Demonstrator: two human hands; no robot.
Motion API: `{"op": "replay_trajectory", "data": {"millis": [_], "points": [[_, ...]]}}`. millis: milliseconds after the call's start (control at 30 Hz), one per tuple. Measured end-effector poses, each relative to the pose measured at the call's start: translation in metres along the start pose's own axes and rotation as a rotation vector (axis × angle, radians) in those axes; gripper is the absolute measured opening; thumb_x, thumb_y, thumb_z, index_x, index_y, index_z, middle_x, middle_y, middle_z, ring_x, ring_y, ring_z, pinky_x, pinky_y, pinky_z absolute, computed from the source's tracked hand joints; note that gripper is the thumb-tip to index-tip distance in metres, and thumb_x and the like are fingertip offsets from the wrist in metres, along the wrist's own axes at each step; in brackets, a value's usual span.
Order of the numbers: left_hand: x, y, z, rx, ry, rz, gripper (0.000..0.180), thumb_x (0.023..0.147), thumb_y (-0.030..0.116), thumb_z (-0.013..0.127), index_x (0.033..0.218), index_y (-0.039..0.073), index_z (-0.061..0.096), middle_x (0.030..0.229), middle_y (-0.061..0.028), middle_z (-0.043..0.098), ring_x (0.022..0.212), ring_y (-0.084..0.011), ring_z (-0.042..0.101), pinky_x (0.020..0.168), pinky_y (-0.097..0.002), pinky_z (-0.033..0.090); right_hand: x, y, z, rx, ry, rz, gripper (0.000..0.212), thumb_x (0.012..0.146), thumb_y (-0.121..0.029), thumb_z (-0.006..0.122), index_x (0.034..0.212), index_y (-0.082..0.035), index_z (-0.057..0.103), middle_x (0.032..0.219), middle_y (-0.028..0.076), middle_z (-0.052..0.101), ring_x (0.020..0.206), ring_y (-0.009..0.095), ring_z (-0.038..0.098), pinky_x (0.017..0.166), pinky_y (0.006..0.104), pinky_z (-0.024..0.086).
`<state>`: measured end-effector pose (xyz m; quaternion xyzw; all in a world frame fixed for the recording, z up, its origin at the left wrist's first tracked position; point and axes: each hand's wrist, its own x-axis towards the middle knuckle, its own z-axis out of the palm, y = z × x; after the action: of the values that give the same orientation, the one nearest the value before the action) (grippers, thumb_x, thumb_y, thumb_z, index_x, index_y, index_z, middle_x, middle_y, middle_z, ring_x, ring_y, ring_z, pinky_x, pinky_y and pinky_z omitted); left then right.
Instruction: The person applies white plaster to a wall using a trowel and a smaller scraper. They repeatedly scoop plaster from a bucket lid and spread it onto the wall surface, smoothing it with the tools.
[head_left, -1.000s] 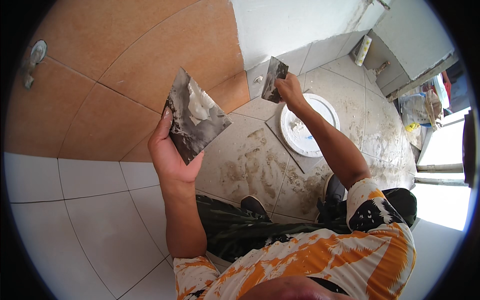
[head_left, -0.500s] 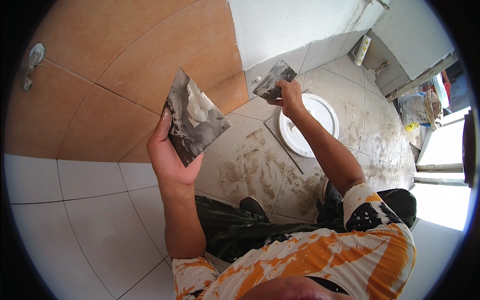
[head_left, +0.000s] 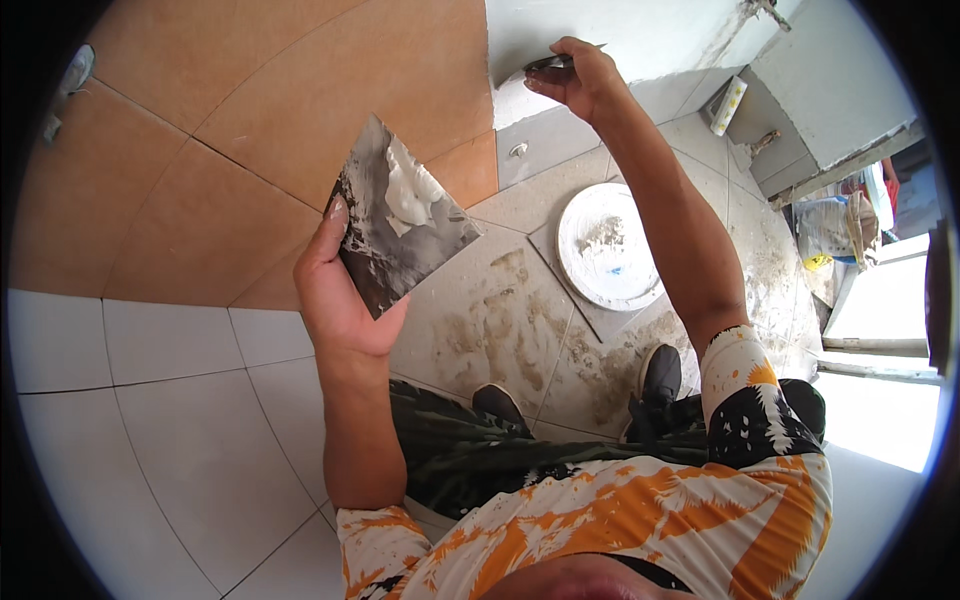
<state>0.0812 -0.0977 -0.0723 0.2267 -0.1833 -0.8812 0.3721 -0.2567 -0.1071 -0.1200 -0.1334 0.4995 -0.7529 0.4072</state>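
My left hand (head_left: 340, 300) holds up a dark square plate (head_left: 400, 225) smeared with white paste, a lump of it near the top. My right hand (head_left: 580, 75) is raised against the white wall (head_left: 620, 30) and grips a putty knife (head_left: 545, 68), its blade pressed flat to the wall just beside the edge of the orange tiles (head_left: 300, 120). My right arm stretches over the floor.
A round white lid or bucket (head_left: 610, 245) with paste residue lies on the dirty grey floor tiles (head_left: 500, 320). My dark shoes (head_left: 660, 375) stand near it. White tiles (head_left: 150, 420) cover the lower wall at left. Bags and clutter (head_left: 840, 220) sit at the far right.
My right hand has lifted the putty knife from above the white lid up to the white wall. The left hand keeps the plate steady, and the view has shifted a little.
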Motion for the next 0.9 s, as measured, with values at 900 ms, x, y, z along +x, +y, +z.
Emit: {"op": "replay_trajectory", "data": {"millis": [900], "points": [[0.002,0.0,0.001,-0.017,0.019,0.002,0.027,0.099,0.02,0.049,0.116,0.003,0.062,0.113,-0.0081,0.069,0.104,-0.0222,0.067,0.092,-0.0404,0.054,-0.052,0.122,-0.057,-0.719,0.127,-0.112,0.028,0.079,-0.011,0.05,0.094,0.008,0.062,0.075,0.021,0.067,0.069,0.029,0.068,0.06,0.0404,0.052]]}}
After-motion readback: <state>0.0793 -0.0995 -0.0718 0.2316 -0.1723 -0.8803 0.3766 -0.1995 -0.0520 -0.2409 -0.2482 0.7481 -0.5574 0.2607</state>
